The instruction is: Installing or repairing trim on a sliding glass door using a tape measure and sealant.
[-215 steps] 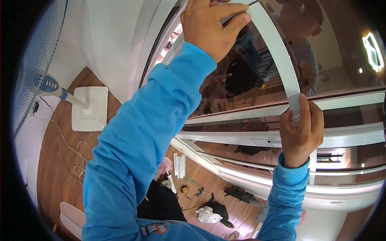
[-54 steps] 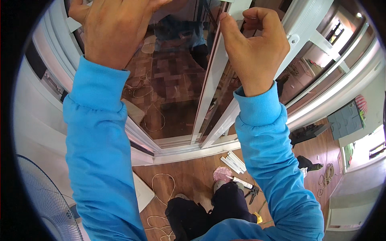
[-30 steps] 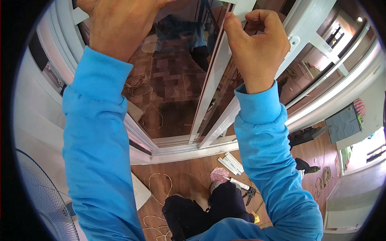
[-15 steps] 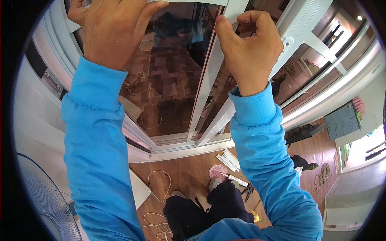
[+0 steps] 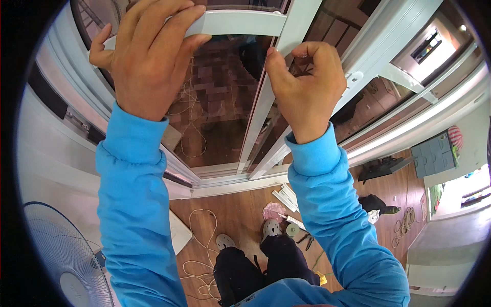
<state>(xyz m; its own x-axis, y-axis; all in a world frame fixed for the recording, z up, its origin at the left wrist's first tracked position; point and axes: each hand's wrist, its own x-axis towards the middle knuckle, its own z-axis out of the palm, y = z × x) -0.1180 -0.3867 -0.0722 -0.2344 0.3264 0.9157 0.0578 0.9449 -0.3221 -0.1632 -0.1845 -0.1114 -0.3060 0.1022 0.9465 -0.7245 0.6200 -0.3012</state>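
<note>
My left hand point(image 5: 146, 64) is closed on a white crossbar point(image 5: 245, 23), fingers over its face and thumb along its lower edge. The bar runs across a dark glass pane point(image 5: 225, 97) that reflects a tiled floor. To the right, my right hand point(image 5: 312, 84) has its fingers curled round a white upright frame piece point(image 5: 294, 28). Its thumb tip presses at the left edge of that piece, beside the glass; the fingers lie on the other side. Both forearms are raised, in blue sleeves.
A fan point(image 5: 66, 250) stands at the lower left. On the wooden floor lie a looping cord point(image 5: 215, 225), white strips point(image 5: 286, 198), a green tape roll point(image 5: 292, 229) and a coiled rope point(image 5: 406, 220). A grey drawer unit point(image 5: 433, 153) stands at the right.
The view has shifted, so more of the crossbar shows. Both hands sit lower in the picture, still on the frame. The tape roll on the floor has come into sight.
</note>
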